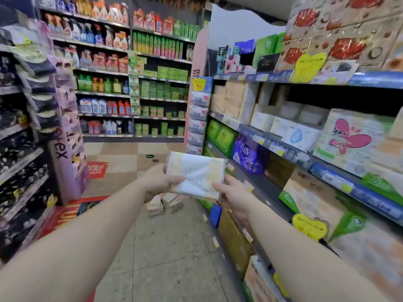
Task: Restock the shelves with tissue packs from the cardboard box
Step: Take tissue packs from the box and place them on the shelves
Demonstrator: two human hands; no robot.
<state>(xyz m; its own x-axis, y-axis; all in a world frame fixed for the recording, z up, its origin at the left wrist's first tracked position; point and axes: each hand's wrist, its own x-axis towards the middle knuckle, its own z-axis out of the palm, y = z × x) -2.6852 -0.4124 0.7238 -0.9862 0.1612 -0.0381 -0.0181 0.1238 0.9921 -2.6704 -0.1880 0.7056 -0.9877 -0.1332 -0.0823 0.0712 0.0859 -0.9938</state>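
Observation:
A white and pale yellow tissue pack [197, 174] in clear wrap is held out in front of me over the aisle floor. My left hand [158, 182] grips its left edge and my right hand [232, 195] grips its lower right corner. The tissue shelves [272, 149] run along the right, stocked with paper packs, and the pack hangs just left of their edge. Several more tissue packs [165, 203] lie on the floor below my hands. No cardboard box can be made out.
Shelves of dark packets [21, 149] line the left side with a pink display stand [67, 127]. Cleaning bottles fill the far shelves [130, 73]. A red floor sticker [97, 170] lies ahead and the tiled aisle floor [163, 258] runs between the shelves.

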